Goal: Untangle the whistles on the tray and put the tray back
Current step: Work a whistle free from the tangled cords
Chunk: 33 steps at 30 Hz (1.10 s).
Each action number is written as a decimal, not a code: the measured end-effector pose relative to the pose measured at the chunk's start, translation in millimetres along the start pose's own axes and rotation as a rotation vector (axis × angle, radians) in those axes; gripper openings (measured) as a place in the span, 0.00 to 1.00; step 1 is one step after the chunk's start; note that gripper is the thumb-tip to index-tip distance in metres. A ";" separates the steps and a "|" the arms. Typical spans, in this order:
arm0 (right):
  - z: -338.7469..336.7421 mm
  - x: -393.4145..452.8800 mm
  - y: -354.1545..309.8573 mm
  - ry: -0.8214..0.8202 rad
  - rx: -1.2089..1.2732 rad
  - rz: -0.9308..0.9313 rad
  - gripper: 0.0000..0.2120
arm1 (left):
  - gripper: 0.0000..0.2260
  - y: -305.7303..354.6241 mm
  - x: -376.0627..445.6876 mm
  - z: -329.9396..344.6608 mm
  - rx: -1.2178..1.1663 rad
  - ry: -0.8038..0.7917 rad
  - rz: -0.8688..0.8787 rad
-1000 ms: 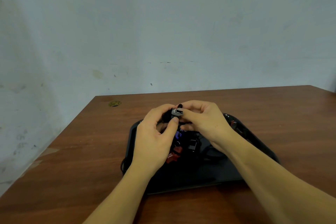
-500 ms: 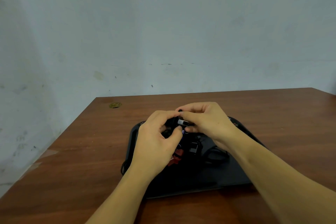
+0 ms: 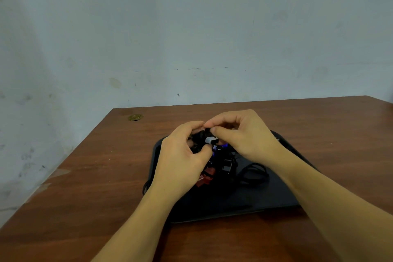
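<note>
Over the far half of the black tray (image 3: 276,202) on the worktop (image 3: 95,166), the grey whistle (image 3: 211,140) lies crosswise between both curled hands, right hand (image 3: 244,136) pinching its cord, left hand (image 3: 182,153) gripping the dark tangle (image 3: 196,137) beside it.

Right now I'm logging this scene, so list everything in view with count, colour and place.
tray: one, black, on the table under the hands.
whistles: several tangled; grey, red, purple and black seen; over the tray.
black cords: count unclear, looped on the tray.
table: one, brown wood.
brass disc: one, table's far left corner.
wall: pale blue-grey, behind.
left hand: grips the tangle.
right hand: pinches the tangle.
</note>
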State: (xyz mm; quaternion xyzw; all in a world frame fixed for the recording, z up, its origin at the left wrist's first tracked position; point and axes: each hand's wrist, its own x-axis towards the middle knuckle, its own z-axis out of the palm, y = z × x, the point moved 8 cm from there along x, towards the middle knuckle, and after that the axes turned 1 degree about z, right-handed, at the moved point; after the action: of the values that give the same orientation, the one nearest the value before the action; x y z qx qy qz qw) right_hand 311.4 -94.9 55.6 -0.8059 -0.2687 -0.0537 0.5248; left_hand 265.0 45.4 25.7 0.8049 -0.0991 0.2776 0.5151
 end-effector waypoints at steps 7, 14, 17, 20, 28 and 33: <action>-0.8 -6.6 -4.1 -0.058 -0.177 -0.109 0.10 | 0.16 -0.5 0.8 1.4 0.024 -0.083 0.020; -7.0 -8.0 10.4 -0.053 0.188 -0.018 0.07 | 0.14 1.0 0.6 2.5 0.006 -0.078 -0.038; 0.3 -6.5 21.0 -0.066 0.316 0.050 0.09 | 0.12 -1.2 0.1 5.0 -0.011 -0.092 -0.059; 10.4 -4.9 27.6 -0.091 0.446 0.080 0.13 | 0.11 -6.4 1.2 3.4 0.020 -0.083 -0.082; 18.9 -7.6 41.7 -0.243 0.665 0.117 0.10 | 0.11 -10.2 2.2 5.5 -0.025 -0.157 -0.115; 23.1 -7.4 46.4 -0.232 0.828 0.191 0.08 | 0.12 -9.7 2.9 7.6 -0.049 -0.169 -0.124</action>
State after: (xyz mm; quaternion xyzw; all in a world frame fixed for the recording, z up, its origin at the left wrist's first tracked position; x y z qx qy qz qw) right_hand 323.3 -91.7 4.7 -0.5495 -0.2490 0.1980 0.7726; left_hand 274.3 43.4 17.3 0.8171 -0.0991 0.1738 0.5406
